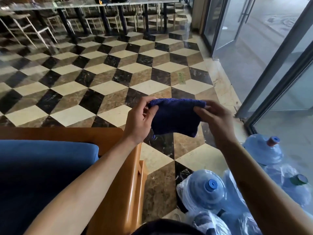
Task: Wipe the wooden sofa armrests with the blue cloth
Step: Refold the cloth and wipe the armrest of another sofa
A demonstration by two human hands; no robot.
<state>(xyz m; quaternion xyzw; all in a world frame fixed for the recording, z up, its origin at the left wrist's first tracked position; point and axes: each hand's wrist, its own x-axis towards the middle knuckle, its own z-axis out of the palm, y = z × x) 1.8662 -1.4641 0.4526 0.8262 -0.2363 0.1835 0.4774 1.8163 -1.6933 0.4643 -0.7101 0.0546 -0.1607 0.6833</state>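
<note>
Both hands pinch the cloth [174, 116] at mid-frame, left hand [138, 121] and right hand [214, 116] at its ends, while the armrest [130, 184] runs lengthwise below, nearer the left hand.

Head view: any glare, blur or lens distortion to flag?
Head view: wide-angle bending bows the glass doors; daylight from them sheens the tiled floor; far tables look soft and dim; hands and blue cloth are sharp; glossy highlight streaks the wooden armrest.
</note>
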